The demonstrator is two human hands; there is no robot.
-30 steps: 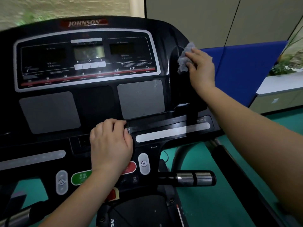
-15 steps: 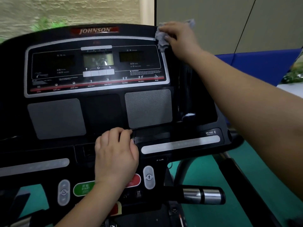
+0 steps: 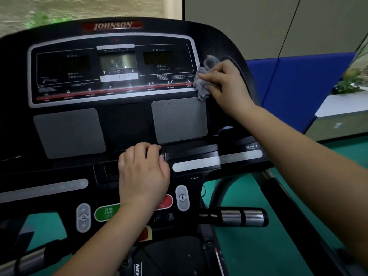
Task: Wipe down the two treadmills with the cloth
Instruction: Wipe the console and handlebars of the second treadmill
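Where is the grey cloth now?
In the head view, the grey cloth sits on the right side of the treadmill console, held by the right hand against the right edge of the display panel, above the right grey pad.

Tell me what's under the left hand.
The left hand grips the black console ledge. Its wrist covers parts of the red oval button and green START button; the palm hides the rest.

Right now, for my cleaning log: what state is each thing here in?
treadmill console: displays unlit.
cloth: crumpled, pressed to the console's right side.
right hand: grips the cloth.
left hand: fingers curled over the console's ledge.
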